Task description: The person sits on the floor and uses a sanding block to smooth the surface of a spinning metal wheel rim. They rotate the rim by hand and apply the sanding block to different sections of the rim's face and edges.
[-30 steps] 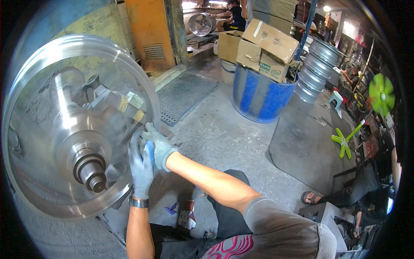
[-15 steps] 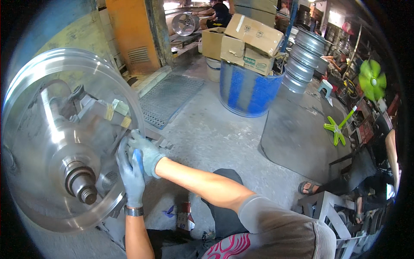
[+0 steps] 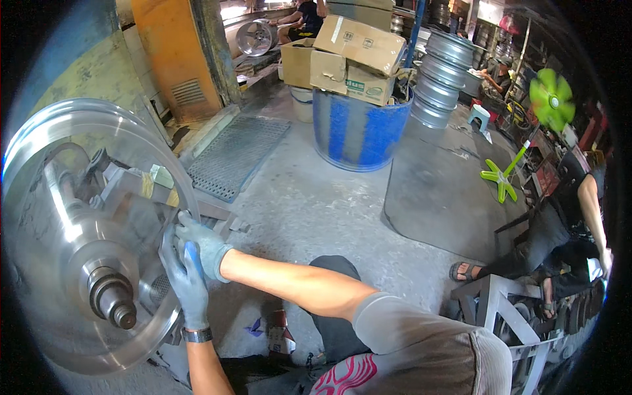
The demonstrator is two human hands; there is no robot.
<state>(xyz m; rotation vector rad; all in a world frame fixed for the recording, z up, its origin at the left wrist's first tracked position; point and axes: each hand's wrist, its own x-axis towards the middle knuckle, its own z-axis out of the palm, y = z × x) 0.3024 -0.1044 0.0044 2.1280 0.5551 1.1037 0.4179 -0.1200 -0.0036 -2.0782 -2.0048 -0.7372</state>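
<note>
A large shiny metal wheel rim (image 3: 148, 148) stands on a spindle (image 3: 112, 299) at the left; its blurred surface looks to be spinning. Both my hands wear grey gloves and meet at the rim's right edge. My left hand (image 3: 187, 289), with a dark watch at the wrist, points upward, fingers stretched along the edge and thumb apart; a blue patch shows by the thumb. My right hand (image 3: 205, 249) reaches across from the right, its fingers bent against the edge beside the left fingers. Whatever lies under its fingertips is hidden.
Behind the rim is a grey machine part (image 3: 125, 187) with small blocks on it. Ahead stand a blue drum (image 3: 359, 131) topped with cardboard boxes (image 3: 362, 43) and stacked metal rims (image 3: 442, 79). A green fan (image 3: 552, 102) stands right; a person (image 3: 573, 224) sits near a grey metal frame (image 3: 497, 306).
The whole view has shifted, with the background sliding left and the rim sitting lower. Both hands stay at the same edge of the rim, their pose nearly unchanged.
</note>
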